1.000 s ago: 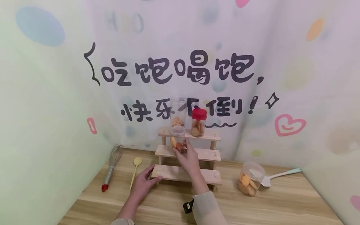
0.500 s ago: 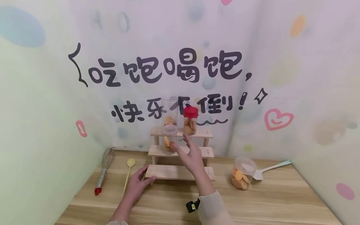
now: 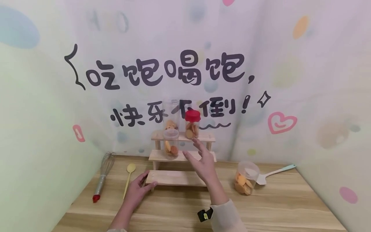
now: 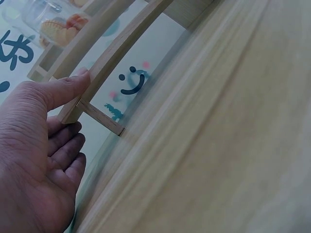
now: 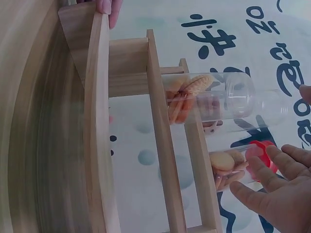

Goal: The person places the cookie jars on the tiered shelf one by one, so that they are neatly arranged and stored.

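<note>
A three-step wooden stand stands against the wall. My left hand grips the left end of its lowest step; in the left wrist view the thumb lies on top and the fingers curl below. A clear jar of cookies stands upright on the middle step, left side. To its right my right hand hovers with fingers spread, apart from the jar and holding nothing. On the top step stand a tall clear jar, partly hidden, and a red-lidded cookie jar, just beyond the right fingertips.
A wide clear jar of cookies leans tilted on the table at the right, beside a spatula with a pale green handle. At the left lie a whisk and a yellow spoon. A printed cloth hangs behind.
My right hand has let go of the clear jar on the middle step and drawn off to the right. The left hand keeps its place on the stand. The head view has shifted slightly.
</note>
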The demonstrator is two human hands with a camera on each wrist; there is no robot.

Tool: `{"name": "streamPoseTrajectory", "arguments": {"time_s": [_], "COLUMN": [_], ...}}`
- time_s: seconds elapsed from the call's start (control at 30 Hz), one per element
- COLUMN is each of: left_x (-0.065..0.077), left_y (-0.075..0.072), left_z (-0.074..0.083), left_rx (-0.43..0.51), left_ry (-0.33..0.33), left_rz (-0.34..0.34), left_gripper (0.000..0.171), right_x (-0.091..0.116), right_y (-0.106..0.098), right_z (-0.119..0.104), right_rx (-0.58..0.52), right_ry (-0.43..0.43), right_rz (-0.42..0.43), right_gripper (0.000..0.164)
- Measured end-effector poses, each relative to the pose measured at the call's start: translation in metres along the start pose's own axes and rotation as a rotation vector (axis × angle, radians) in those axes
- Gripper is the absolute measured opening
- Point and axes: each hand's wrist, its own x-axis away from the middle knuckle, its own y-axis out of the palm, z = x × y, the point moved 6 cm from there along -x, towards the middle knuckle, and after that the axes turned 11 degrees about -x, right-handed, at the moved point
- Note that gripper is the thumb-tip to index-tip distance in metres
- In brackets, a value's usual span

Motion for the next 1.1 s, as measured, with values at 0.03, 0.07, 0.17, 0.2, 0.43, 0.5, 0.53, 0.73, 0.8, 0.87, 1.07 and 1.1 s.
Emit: {"name": "streamPoseTrajectory", "arguments": {"time_s": [0.03, 0.07, 0.17, 0.2, 0.43, 0.5, 0.53, 0.73, 0.8, 0.87, 1.07, 1.1], "left_x": [0.0, 0.0, 0.0, 0.0, 0.0, 0.0, 0.001, 0.002, 0.001, 0.0, 0.0, 0.001], "left_y": [0.001, 0.001, 0.003, 0.004, 0.006, 0.006, 0.005, 0.006, 0.006, 0.006, 0.002, 0.002], "left_z": [0.0, 0.001, 0.002, 0.003, 0.002, 0.001, 0.001, 0.0, 0.001, 0.0, -0.002, -0.001], "left_rx": [0.006, 0.008, 0.023, 0.027, 0.013, 0.004, 0.002, -0.003, -0.001, -0.003, -0.014, -0.012], "left_ry": [0.001, 0.001, 0.0, 0.001, -0.006, -0.012, -0.013, -0.027, -0.021, -0.02, -0.029, -0.026], "left_rz": [-0.002, -0.003, -0.009, -0.013, -0.013, -0.004, -0.005, -0.027, -0.036, -0.041, -0.046, -0.048], "left_gripper": [0.085, 0.085, 0.084, 0.085, 0.086, 0.086, 0.085, 0.085, 0.087, 0.088, 0.089, 0.089], "right_x": [0.001, 0.001, 0.002, 0.003, 0.009, 0.01, 0.011, 0.018, 0.019, 0.021, 0.031, 0.033], "right_y": [-0.002, -0.004, -0.012, -0.016, -0.044, -0.051, -0.054, -0.082, -0.093, -0.103, -0.134, -0.141], "right_z": [-0.001, -0.002, -0.002, -0.002, -0.001, 0.0, 0.001, 0.011, 0.016, 0.019, 0.03, 0.032], "right_rx": [0.003, 0.005, -0.003, -0.007, -0.001, 0.001, -0.004, 0.024, 0.068, 0.088, 0.187, 0.208], "right_ry": [0.001, -0.001, 0.009, 0.018, 0.037, 0.036, 0.035, 0.083, 0.1, 0.095, 0.059, 0.053], "right_rz": [0.001, 0.0, -0.001, 0.002, 0.029, 0.03, 0.031, 0.05, 0.064, 0.073, 0.103, 0.117], "right_gripper": [0.069, 0.069, 0.068, 0.068, 0.066, 0.066, 0.066, 0.065, 0.064, 0.063, 0.056, 0.054]}}
